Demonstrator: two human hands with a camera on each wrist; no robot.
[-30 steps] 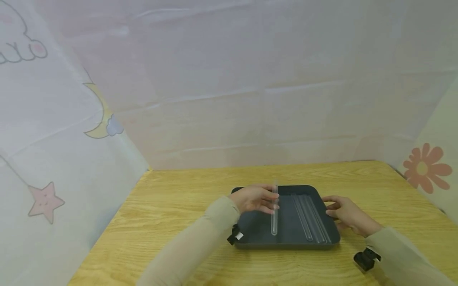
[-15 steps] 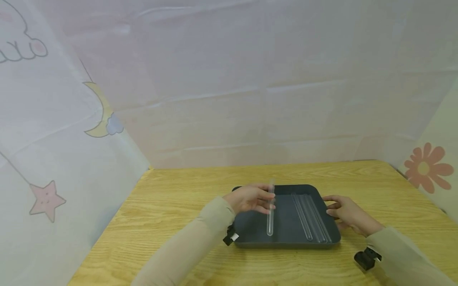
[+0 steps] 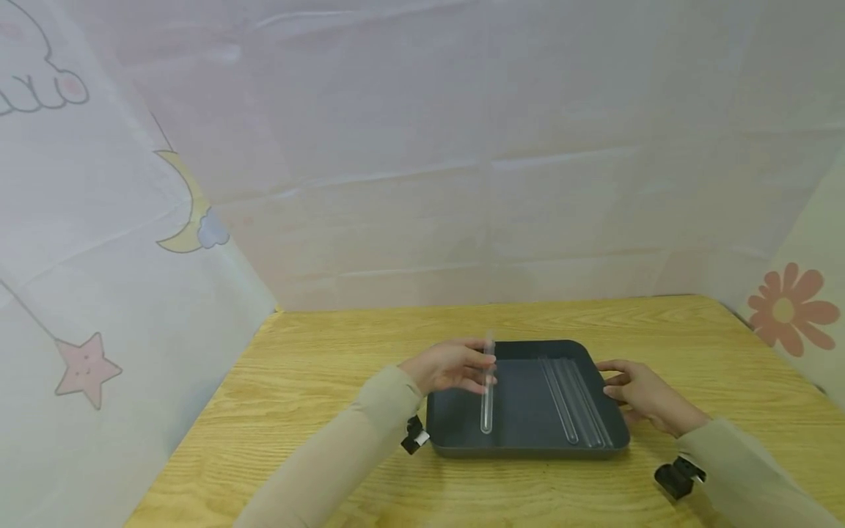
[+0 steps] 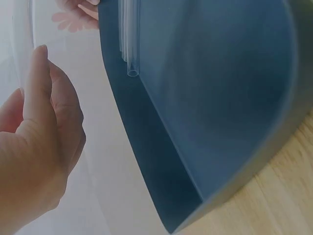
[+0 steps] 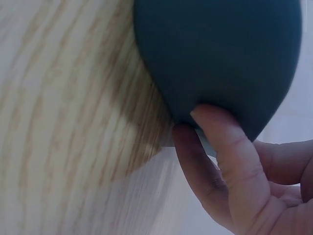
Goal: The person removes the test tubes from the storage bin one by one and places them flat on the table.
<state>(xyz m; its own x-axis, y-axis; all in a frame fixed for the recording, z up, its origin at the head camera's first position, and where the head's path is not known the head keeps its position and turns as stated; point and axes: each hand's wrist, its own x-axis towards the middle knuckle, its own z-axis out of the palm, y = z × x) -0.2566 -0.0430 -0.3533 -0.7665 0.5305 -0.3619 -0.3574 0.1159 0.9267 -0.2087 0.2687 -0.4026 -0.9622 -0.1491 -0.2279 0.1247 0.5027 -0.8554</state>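
Note:
My left hand (image 3: 452, 367) pinches a clear test tube (image 3: 487, 416) between thumb and fingers, above the left part of a dark grey tray (image 3: 528, 452). The tube stands lengthwise to the tray, its rounded end toward me. In the left wrist view the held tube (image 4: 30, 22) is faint at the upper left edge. More clear test tubes (image 3: 574, 403) lie side by side in the tray's right part, open ends away from me. My right hand (image 3: 643, 396) rests against the tray's right side. In the right wrist view its fingertips touch the outer wall (image 5: 215, 54).
The tray sits on a wood-grain table (image 3: 343, 352). A pale printed cloth (image 3: 462, 220) rises behind and beside the table. Black wrist cameras are strapped under both sleeves, the left one (image 3: 414, 435) close to the tray's front left corner.
My left hand has shifted left across the tray with the test tube in its grip. The right hand, the tray and the lying tubes look almost the same.

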